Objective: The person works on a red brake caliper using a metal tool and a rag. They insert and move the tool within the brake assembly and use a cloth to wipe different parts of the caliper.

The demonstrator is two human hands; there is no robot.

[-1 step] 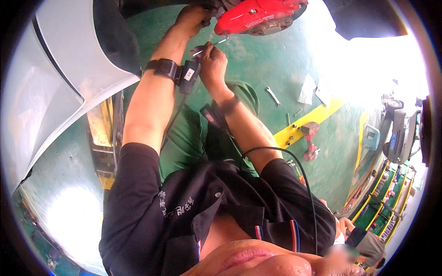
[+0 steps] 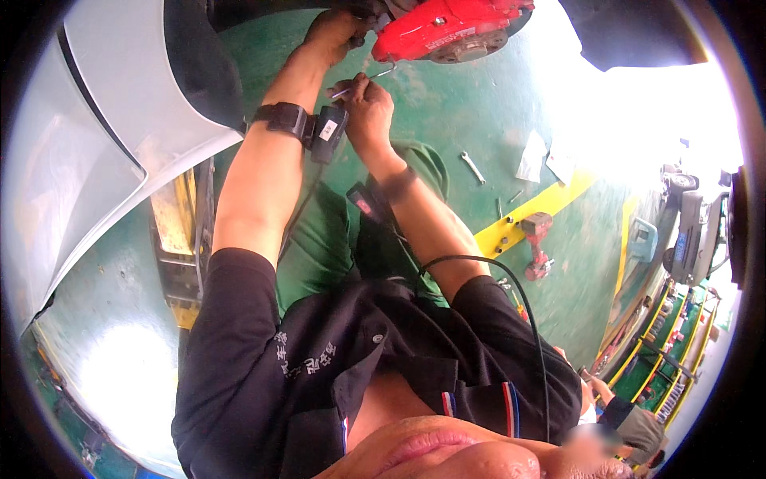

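A red brake caliper sits at the top of the head view, beside a round metal hub. My left hand reaches up to the caliper's left end. Its fingers curl in at a dark part there, and their tips are partly hidden. Just below, my right hand is closed around a thin metal hex key, held at a slant. The key's bent end meets the caliper's lower edge.
A wrench lies on the green floor to the right, near white papers. A red impact wrench rests by a yellow floor line with several bolts. A pale car panel stands left. Another person is at lower right.
The hex key in my right hand has tilted very slightly. Both hands stay in the same places, and the caliper has not moved.
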